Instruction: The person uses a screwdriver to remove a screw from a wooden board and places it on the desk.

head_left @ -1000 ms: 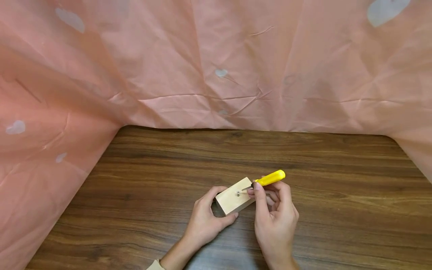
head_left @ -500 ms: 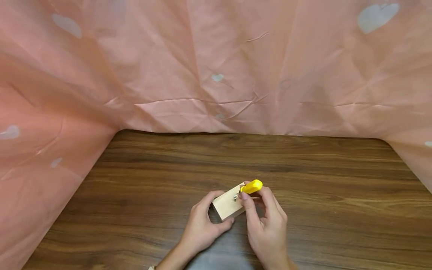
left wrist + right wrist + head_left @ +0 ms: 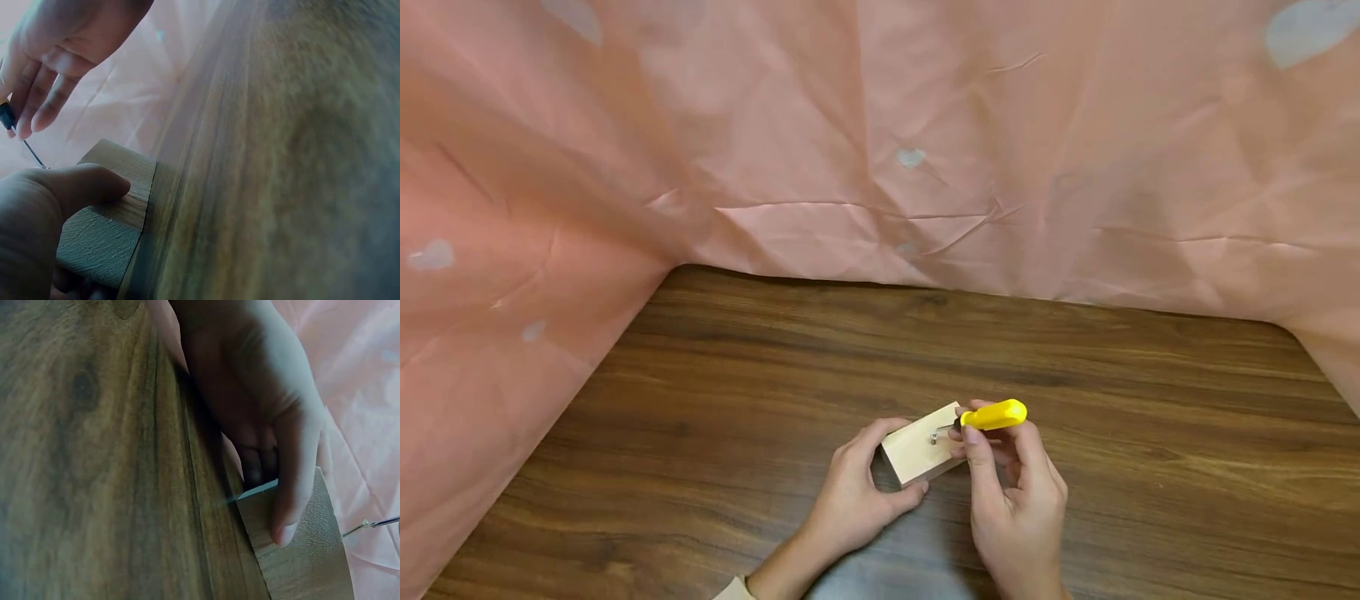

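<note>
A pale wooden block (image 3: 913,452) lies on the table, its long side slanting up to the right. My left hand (image 3: 857,492) grips its near-left end, thumb (image 3: 103,184) along one side. From the block's top stands a small metal screw (image 3: 934,438), seen side-on as a thin screw (image 3: 356,529) in the right wrist view. My right hand (image 3: 1018,512) pinches a yellow-handled screwdriver (image 3: 996,414) between thumb and fingers near its black collar. The handle leans to the right, and the shaft (image 3: 32,153) reaches down to the screw head.
The dark wood-grain table (image 3: 760,358) spreads around both hands. A pink curtain (image 3: 820,125) with pale hearts hangs along the back and both sides. A light sleeve cuff (image 3: 735,589) shows at the left forearm.
The screwdriver handle and right hand shifted left over the block half a second ago, then swung back right. The left hand keeps its hold on the block. The head view has shifted slightly.
</note>
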Demonstrator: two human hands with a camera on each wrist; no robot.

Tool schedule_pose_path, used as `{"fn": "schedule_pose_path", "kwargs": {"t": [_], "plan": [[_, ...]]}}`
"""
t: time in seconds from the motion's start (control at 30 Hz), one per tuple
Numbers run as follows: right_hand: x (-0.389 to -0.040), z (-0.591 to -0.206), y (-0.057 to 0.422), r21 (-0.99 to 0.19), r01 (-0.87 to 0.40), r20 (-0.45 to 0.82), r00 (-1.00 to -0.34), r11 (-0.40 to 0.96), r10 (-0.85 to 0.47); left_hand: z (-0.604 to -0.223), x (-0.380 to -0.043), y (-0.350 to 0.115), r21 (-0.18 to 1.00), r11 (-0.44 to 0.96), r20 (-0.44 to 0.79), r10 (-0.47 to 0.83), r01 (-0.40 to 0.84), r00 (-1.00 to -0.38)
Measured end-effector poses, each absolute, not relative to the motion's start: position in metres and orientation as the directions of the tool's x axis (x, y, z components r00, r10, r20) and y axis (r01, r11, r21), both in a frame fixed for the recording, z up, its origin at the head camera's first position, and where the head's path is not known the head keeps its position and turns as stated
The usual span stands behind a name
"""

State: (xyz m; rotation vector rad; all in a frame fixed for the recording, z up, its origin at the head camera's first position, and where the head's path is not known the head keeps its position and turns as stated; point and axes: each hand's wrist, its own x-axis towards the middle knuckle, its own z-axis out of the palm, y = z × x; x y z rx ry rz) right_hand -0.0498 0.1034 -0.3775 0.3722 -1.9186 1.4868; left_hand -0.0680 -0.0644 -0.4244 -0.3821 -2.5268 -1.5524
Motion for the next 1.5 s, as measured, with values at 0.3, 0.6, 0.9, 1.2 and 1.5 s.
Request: {"fn": "schedule_pose_path", "kwargs": {"t": [0.3,0.6,0.9,1.2,1.5], "plan": [[-0.051,-0.377,0.101,-0.725,-0.619,0.677,-0.721,0.302,0.146,-0.419,-0.070,-0.066,0.856,0.445,0.224,0.143,0.264,-0.964],[-0.052,-0.384,0.100,-0.670,-0.652,0.729,-0.668,0.355,0.148,-0.420,-0.068,-0.066,0.873,0.427,0.190,0.147,0.236,-0.971],[-0.053,-0.382,0.103,-0.649,-0.665,0.744,-0.656,0.369,0.127,-0.422,-0.070,-0.065,0.859,0.433,0.231,0.148,0.273,-0.962],[-0.053,-0.380,0.104,-0.655,-0.668,0.743,-0.654,0.353,0.141,-0.422,-0.070,-0.065,0.848,0.442,0.250,0.153,0.293,-0.956],[-0.053,-0.379,0.103,-0.669,-0.657,0.732,-0.665,0.348,0.151,-0.422,-0.069,-0.065,0.846,0.454,0.235,0.152,0.279,-0.960]]}}
